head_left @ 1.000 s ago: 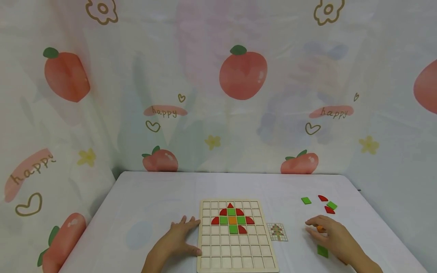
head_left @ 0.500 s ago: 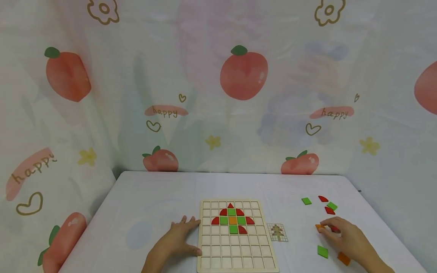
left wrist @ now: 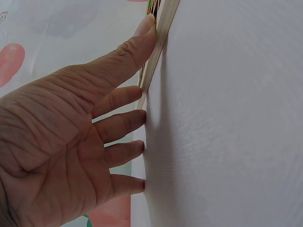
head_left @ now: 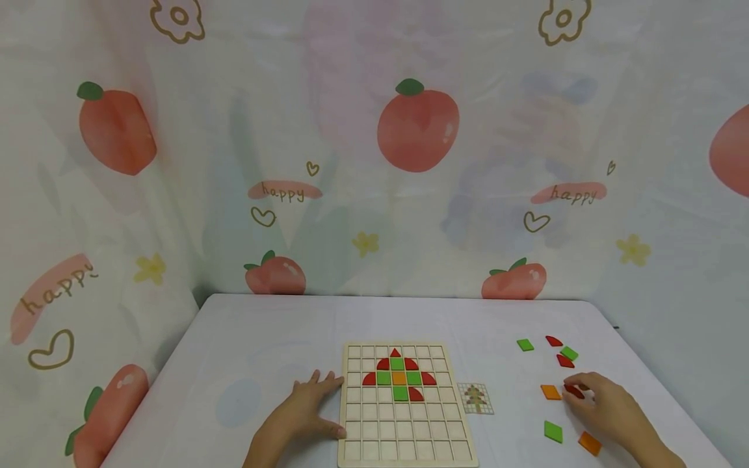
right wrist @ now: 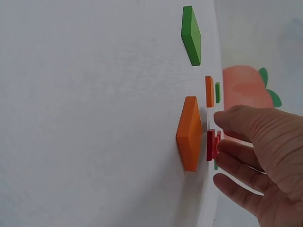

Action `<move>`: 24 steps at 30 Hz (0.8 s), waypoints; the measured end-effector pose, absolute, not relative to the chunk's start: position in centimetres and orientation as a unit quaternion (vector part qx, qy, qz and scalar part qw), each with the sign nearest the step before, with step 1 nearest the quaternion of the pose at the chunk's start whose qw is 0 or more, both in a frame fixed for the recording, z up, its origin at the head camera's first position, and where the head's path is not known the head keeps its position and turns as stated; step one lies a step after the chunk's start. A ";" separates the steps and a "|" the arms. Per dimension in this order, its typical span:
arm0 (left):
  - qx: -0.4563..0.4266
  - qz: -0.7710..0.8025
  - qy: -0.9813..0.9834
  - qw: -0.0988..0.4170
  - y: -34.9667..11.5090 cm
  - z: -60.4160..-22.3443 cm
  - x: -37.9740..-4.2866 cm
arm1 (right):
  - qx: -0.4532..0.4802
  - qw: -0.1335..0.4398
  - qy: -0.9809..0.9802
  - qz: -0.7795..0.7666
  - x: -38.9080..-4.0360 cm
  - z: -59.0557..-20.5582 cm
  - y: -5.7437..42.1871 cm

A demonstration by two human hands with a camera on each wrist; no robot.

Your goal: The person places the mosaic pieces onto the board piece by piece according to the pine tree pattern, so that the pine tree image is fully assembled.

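Observation:
My left hand (head_left: 304, 409) is spread along the left edge of a light wooden grid board (head_left: 377, 448), fingertips and thumb touching its frame. On the board, red, green and one orange tile make a stepped pattern. My right hand (head_left: 603, 403) is over a red quarter-circle tile (head_left: 575, 391), which its fingers partly cover. In the right wrist view that hand's thumb and fingers are apart, and the red tile (right wrist: 210, 145) appears flat on the table. Beside the fingertips lies an orange tile (head_left: 551, 392); another orange tile (head_left: 590, 443) lies nearer me, below the hand.
A small pattern card (head_left: 476, 398) showing a tree lies right of the board. Green tiles (head_left: 525, 344) and red quarter-circle tiles (head_left: 553, 340) lie farther back on the right, and a green tile (head_left: 552, 431) lies nearer. A patterned cloth (head_left: 409, 227) hangs behind the table.
My right hand has moved right, away from the first orange tile and over the red one, uncovering the nearer orange tile. My left hand stays on the board's edge.

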State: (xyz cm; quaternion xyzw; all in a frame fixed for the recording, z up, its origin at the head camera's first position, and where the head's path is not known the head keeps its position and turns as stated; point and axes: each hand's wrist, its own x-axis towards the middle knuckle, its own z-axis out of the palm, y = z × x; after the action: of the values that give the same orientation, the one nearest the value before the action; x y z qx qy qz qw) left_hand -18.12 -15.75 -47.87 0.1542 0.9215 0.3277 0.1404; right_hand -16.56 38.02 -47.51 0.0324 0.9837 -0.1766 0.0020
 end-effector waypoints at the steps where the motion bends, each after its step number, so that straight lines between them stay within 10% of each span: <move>1: 0.154 0.328 0.921 0.141 -15.8 -47.9 -18.1 | 0.033 0.005 0.984 -0.177 -16.6 -47.6 38.1; 24: 0.153 0.329 0.922 0.138 -15.7 -47.8 -18.0 | -0.019 0.008 0.986 -0.163 -17.4 -47.8 37.7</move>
State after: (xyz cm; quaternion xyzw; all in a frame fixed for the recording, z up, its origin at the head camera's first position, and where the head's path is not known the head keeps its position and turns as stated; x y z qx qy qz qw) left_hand -18.05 -15.73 -47.81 0.1532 0.9217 0.3285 0.1380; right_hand -17.44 37.70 -47.80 -0.0189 0.9865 -0.1628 0.0079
